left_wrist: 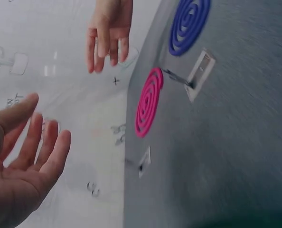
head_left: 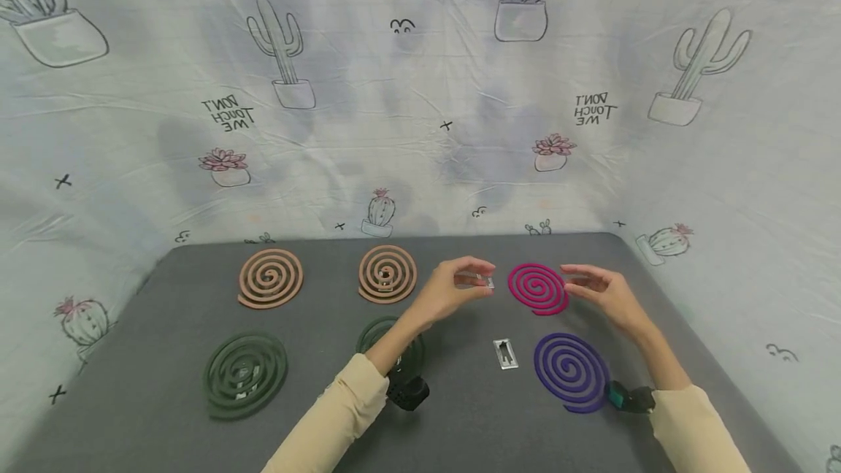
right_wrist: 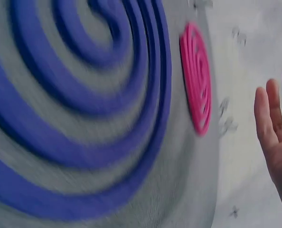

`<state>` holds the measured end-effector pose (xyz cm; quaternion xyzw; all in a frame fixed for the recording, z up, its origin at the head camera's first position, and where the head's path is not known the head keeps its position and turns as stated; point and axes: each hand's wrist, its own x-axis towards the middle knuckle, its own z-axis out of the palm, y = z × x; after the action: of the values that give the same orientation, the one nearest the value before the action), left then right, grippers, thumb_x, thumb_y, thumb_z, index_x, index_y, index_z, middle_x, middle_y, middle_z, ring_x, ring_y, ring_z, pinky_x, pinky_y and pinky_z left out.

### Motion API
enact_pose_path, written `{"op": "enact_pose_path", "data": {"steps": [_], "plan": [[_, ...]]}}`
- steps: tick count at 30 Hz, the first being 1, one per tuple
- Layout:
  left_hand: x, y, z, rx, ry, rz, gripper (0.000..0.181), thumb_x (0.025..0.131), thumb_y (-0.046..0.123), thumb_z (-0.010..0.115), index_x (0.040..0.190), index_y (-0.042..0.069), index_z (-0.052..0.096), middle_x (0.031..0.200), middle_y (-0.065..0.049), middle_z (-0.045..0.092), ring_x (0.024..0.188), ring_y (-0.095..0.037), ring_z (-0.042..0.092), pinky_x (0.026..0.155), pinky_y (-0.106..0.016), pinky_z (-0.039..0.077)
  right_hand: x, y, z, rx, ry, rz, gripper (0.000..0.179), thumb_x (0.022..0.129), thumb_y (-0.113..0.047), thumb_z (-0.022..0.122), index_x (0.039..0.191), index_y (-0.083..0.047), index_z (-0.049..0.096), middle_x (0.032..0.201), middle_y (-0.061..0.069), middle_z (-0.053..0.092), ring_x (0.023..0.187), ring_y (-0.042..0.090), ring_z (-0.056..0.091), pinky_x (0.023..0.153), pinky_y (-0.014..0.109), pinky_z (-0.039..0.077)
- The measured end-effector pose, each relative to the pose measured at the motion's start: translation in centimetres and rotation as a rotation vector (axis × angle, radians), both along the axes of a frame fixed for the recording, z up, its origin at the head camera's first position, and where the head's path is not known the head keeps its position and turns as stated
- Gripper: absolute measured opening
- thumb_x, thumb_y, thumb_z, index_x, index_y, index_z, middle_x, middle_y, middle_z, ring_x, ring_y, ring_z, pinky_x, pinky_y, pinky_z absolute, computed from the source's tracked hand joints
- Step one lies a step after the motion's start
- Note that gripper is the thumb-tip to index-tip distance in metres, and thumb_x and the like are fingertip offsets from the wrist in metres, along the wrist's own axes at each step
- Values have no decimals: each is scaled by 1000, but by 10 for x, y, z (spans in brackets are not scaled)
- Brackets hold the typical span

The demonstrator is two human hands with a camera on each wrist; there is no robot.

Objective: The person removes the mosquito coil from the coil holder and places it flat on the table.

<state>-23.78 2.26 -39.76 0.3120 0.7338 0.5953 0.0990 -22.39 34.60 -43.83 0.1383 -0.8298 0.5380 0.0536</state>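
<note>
In the head view a pink mosquito coil [head_left: 537, 289] lies flat on the table between both hands. My left hand [head_left: 453, 287] hovers to its left, thumb and fingers apart. A small metal coil stand [head_left: 488, 282] shows at those fingertips, but in the left wrist view this stand [left_wrist: 145, 163] sits on the table, apart from the left hand [left_wrist: 24, 161]. To the right of the pink coil my right hand [head_left: 607, 298] is raised, its fingers extended and holding nothing. A purple coil [head_left: 570, 371] lies nearer, with a second metal stand [head_left: 505, 354] beside it.
Two tan coils [head_left: 271, 279] lie at the back left and centre. Nearer are two dark green coils [head_left: 246, 377], one partly covered by the left forearm. Metal stands show through several coils. A printed cloth [head_left: 420, 93] surrounds the grey table [head_left: 315, 400].
</note>
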Motion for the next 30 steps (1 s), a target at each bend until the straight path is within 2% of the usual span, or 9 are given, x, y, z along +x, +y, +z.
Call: {"op": "enact_pose_path", "data": {"steps": [5, 9, 13, 17, 20, 23, 28, 30], "plan": [[14, -40, 1, -11, 12, -45, 36, 88, 8, 67, 123, 5, 60, 123, -16, 61, 108, -28, 62, 88, -27, 54, 18, -23, 4, -31, 36, 17, 35, 92, -4, 61, 119, 16, 54, 107, -14, 67, 93, 3, 65, 76, 20, 56], [25, -68, -2, -25, 1, -25, 36, 89, 12, 67, 124, 8, 60, 123, -14, 61, 107, -25, 62, 86, -28, 55, 34, -38, 4, -64, 84, 43, 30, 92, 2, 58, 117, 18, 54, 103, -15, 67, 90, 3, 66, 76, 21, 56], [35, -92, -9, -33, -13, 13, 36, 88, 14, 67, 124, 10, 60, 122, -12, 61, 106, -25, 61, 84, -29, 55, 49, -54, 0, -117, 100, 97, 29, 91, 5, 56, 118, 18, 53, 104, -12, 68, 89, 4, 67, 77, 25, 57], [43, -114, -17, -15, -19, 38, 37, 88, 13, 67, 124, 9, 59, 123, -12, 60, 109, -34, 59, 86, -29, 55, 64, -74, -8, -155, 91, 170, 29, 91, 7, 55, 118, 16, 54, 110, -12, 67, 92, 5, 67, 77, 26, 58], [49, -130, -21, -8, -32, 65, 40, 89, 15, 67, 126, 6, 57, 126, -14, 59, 114, -41, 54, 89, -29, 54, 77, -89, -14, -158, 59, 193, 29, 92, 4, 55, 120, 12, 55, 113, -12, 65, 95, 8, 66, 78, 26, 57], [54, -146, -25, -24, -49, 113, 42, 89, 18, 67, 128, 5, 56, 130, -16, 56, 120, -43, 50, 94, -28, 51, 88, -105, -20, -174, 27, 207, 30, 92, 2, 56, 120, 12, 56, 115, -10, 65, 96, 12, 66, 78, 27, 57], [60, -166, -37, -89, -72, 197, 49, 86, 15, 70, 131, 4, 53, 135, -19, 50, 124, -42, 46, 100, -32, 48, 94, -132, -30, -226, 20, 269, 34, 91, 3, 58, 122, 15, 52, 119, -7, 63, 102, 15, 63, 85, 25, 55], [63, -171, -42, -123, -71, 217, 53, 84, 12, 71, 133, 3, 52, 137, -20, 47, 126, -43, 44, 101, -36, 48, 94, -142, -34, -217, 25, 279, 38, 89, 2, 61, 124, 14, 52, 123, 0, 62, 104, 17, 62, 88, 24, 53]]}}
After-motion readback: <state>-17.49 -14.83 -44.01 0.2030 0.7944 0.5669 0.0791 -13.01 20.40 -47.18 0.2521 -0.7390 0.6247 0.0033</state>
